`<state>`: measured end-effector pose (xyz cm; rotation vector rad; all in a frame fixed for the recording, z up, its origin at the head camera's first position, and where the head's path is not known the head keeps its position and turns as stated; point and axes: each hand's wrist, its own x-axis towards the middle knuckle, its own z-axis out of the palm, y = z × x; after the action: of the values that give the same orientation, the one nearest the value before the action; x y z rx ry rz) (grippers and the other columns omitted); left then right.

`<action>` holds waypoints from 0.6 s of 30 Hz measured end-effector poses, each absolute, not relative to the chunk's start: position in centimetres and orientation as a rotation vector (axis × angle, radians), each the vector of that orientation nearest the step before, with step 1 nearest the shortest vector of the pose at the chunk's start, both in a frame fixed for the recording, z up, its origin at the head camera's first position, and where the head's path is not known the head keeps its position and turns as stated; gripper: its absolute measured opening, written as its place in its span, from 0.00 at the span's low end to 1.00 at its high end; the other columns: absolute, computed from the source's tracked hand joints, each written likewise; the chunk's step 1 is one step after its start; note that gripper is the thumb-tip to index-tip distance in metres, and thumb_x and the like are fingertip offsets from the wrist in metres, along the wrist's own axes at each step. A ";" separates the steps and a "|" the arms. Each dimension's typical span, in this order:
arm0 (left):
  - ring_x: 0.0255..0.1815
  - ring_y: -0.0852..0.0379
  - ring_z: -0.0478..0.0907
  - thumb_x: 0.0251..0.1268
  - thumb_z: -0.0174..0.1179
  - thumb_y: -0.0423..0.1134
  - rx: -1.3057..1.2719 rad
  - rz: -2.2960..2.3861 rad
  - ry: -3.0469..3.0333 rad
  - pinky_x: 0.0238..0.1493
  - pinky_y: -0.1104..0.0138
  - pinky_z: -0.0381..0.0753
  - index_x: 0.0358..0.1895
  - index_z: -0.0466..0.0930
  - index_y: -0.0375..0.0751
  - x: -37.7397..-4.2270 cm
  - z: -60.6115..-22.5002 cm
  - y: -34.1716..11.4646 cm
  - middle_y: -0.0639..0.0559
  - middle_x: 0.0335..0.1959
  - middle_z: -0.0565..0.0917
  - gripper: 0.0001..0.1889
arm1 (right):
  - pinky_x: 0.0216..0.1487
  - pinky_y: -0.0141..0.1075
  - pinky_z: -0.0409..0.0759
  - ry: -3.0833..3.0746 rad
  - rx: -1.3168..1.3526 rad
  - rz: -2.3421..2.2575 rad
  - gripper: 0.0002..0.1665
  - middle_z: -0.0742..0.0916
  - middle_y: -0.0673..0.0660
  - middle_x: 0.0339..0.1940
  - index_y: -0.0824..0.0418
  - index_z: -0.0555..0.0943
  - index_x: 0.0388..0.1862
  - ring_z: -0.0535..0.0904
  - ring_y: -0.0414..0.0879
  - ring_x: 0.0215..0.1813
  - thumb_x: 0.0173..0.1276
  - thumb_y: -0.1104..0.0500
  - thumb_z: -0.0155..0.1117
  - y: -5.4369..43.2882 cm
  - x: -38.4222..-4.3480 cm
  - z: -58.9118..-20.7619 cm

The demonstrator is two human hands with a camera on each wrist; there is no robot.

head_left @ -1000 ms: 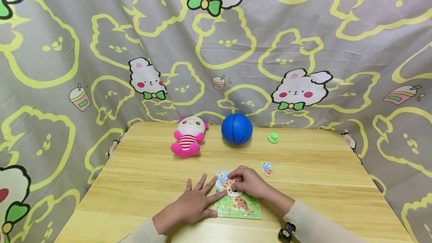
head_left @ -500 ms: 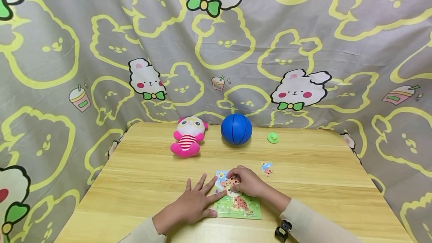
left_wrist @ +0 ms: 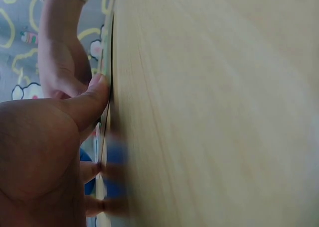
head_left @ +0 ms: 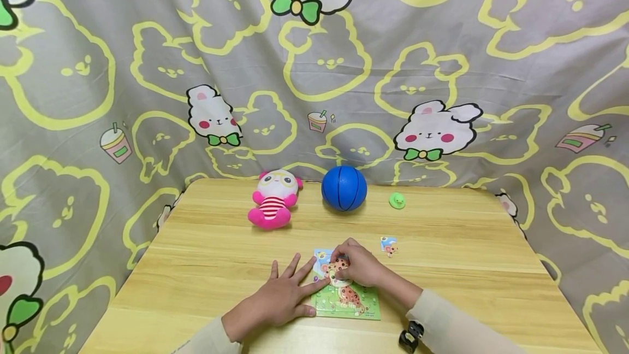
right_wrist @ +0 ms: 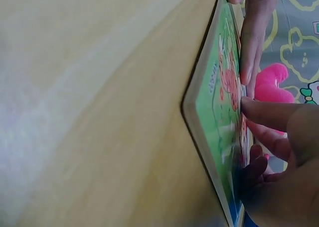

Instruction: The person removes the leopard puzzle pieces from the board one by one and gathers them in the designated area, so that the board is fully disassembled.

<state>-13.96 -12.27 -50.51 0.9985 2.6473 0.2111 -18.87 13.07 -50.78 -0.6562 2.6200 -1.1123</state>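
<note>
A small cardboard jigsaw puzzle (head_left: 326, 306) with a spotted leopard on green grass lies on the wooden table. My left hand (head_left: 282, 296) rests spread beside its left side, with the thumb and index finger over the edge. The right hand (head_left: 363, 266) is bent over the upper part, its thumb and fingers pinching a puzzle piece (head_left: 342, 261) at the leopard's head; the hand covers much of that area. In the right wrist view, the thumb (right_wrist: 254, 107) presses close on the puzzle's surface. A loose puzzle piece (head_left: 389, 246) lies beyond the upper right corner.
Along the back of the table are a pink panda plush (head_left: 273, 201), a blue ball (head_left: 344, 189) and a green toy duck (head_left: 397, 200). A patterned curtain (head_left: 304, 81) hangs behind the table (head_left: 196, 266). A black band (head_left: 410, 336) is at the right wrist.
The right forearm has shifted slightly left and toward the front, while its fingers stay at the leopard's head. My left hand and the loose piece hold their places.
</note>
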 end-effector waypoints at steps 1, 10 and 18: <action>0.84 0.31 0.40 0.72 0.46 0.71 0.999 0.211 2.648 0.65 0.21 0.52 0.80 0.50 0.82 -13.9 -50.5 -12.3 0.49 0.87 0.43 0.35 | 0.49 0.40 0.72 2.619 -0.652 -1.106 0.14 0.76 0.53 0.43 0.56 0.84 0.43 0.72 0.46 0.45 0.60 0.64 0.79 13.1 -18.9 -50.8; 0.84 0.31 0.40 0.72 0.47 0.70 0.983 0.220 2.637 0.65 0.21 0.51 0.80 0.50 0.81 -13.9 -50.3 -12.2 0.49 0.87 0.43 0.35 | 0.47 0.41 0.73 2.589 -0.671 -1.080 0.20 0.78 0.54 0.43 0.57 0.86 0.50 0.72 0.46 0.43 0.59 0.63 0.80 13.2 -19.3 -50.7; 0.84 0.31 0.40 0.72 0.47 0.70 0.982 0.222 2.635 0.65 0.20 0.51 0.80 0.51 0.82 -13.9 -50.1 -12.2 0.49 0.87 0.44 0.35 | 0.45 0.39 0.71 2.600 -0.663 -1.061 0.19 0.77 0.52 0.41 0.55 0.85 0.48 0.71 0.46 0.42 0.58 0.64 0.80 13.0 -19.4 -50.7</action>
<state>-13.86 -12.19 -50.14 0.9822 2.6354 0.2221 -19.44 13.03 -50.71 -0.6627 2.6002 -1.0606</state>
